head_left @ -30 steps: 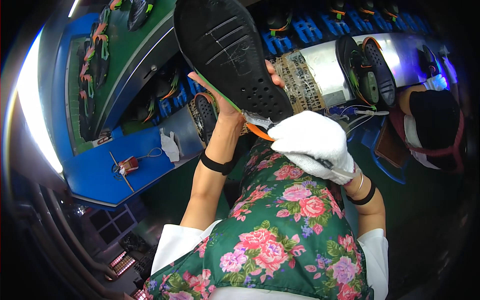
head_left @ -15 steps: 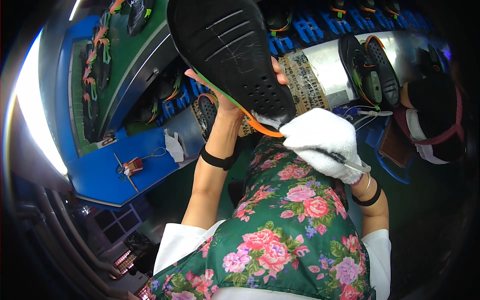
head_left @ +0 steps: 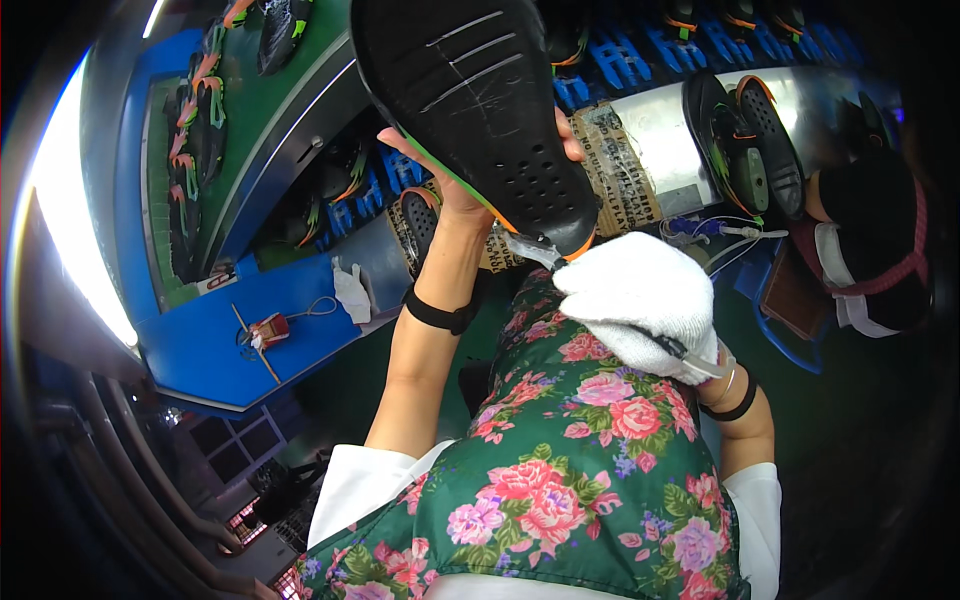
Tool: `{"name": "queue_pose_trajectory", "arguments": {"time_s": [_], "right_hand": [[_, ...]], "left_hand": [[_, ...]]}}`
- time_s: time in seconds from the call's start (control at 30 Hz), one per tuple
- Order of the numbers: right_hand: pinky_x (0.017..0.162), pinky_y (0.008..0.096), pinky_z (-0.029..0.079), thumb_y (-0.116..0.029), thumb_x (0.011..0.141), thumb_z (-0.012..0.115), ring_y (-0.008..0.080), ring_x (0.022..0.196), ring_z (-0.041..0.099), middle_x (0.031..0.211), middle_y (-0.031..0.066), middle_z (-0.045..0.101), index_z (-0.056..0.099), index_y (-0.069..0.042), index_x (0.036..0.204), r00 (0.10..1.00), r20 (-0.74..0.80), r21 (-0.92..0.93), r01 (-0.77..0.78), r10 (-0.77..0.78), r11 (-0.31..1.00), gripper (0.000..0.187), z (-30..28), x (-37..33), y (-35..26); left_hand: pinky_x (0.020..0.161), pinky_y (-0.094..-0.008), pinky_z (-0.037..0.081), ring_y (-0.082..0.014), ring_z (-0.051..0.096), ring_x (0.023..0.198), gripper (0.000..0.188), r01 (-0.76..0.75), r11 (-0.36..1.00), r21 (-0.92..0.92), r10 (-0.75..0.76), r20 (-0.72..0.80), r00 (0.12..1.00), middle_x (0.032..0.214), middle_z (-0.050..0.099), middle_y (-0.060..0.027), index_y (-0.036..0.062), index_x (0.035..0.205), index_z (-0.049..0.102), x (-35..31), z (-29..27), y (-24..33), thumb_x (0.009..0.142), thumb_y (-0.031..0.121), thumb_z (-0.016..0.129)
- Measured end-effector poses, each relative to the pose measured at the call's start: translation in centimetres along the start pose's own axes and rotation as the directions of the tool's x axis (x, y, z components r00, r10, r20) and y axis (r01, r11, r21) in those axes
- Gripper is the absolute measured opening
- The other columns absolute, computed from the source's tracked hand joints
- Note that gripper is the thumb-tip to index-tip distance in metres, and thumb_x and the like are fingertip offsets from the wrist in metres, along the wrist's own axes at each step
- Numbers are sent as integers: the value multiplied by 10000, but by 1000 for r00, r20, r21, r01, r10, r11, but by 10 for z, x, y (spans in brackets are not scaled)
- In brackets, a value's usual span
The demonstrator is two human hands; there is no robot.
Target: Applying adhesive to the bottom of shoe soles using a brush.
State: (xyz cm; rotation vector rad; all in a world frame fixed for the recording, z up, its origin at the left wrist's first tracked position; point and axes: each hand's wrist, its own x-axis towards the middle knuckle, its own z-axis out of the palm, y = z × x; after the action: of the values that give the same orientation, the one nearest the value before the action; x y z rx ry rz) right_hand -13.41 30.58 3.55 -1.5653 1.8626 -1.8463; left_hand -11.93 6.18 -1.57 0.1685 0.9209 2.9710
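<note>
My bare left hand [head_left: 462, 200] grips a black shoe sole [head_left: 480, 110] from beneath, thumb along its left edge and fingertips at the right. The sole has a rounded cluster of holes at the heel end, slits higher up, and a green-to-orange rim. A white knit glove covers my right hand [head_left: 640, 300], closed round a brush-like tool [head_left: 537, 250]. Its pale tip lies by the left side of the heel rim; whether it touches is hard to tell. Part of the dark handle shows at the back of the glove.
More soles [head_left: 770, 130] stand on the metal conveyor edge [head_left: 660, 110], with blue racks [head_left: 620, 60] behind. Shoe parts line the green belt [head_left: 240, 120] at left. A blue table [head_left: 220, 340] holds a small red-and-white container [head_left: 268, 330]. Another person [head_left: 865, 240] is at right.
The brush tip has moved from the heel's inner surface to its left outer rim. The sole has shifted slightly right in my left hand, and the gloved hand has turned a little.
</note>
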Motion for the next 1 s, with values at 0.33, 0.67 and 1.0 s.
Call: {"name": "queue_pose_trajectory", "arguments": {"time_s": [0.33,0.67,1.0], "right_hand": [[789,376,575,26,732,796,304,872,740,947,140,768,763,-53,867,982,-109,46,-149,154,988,159,6,-4,-2],[797,362,585,55,734,784,280,893,740,989,120,771,783,-50,940,971,-178,-33,-166,158,986,231,4,-16,5],[772,356,597,21,733,786,270,877,748,1001,115,774,775,-60,943,994,-107,-50,-16,11,999,225,-3,-13,19]], "left_hand": [[952,-489,492,-331,631,1032,1398,31,999,-36,-33,-49,998,1177,630,-218,-48,1297,561,-1,-5,-6,514,1098,388],[944,-518,480,-345,645,988,1391,8,1000,1,-8,10,1000,1136,633,-212,-30,1298,562,13,1,-5,524,1106,345],[792,-556,598,-418,710,876,1392,203,979,34,-186,-276,943,1063,682,-272,13,1446,488,12,10,-1,590,1086,256]]}}
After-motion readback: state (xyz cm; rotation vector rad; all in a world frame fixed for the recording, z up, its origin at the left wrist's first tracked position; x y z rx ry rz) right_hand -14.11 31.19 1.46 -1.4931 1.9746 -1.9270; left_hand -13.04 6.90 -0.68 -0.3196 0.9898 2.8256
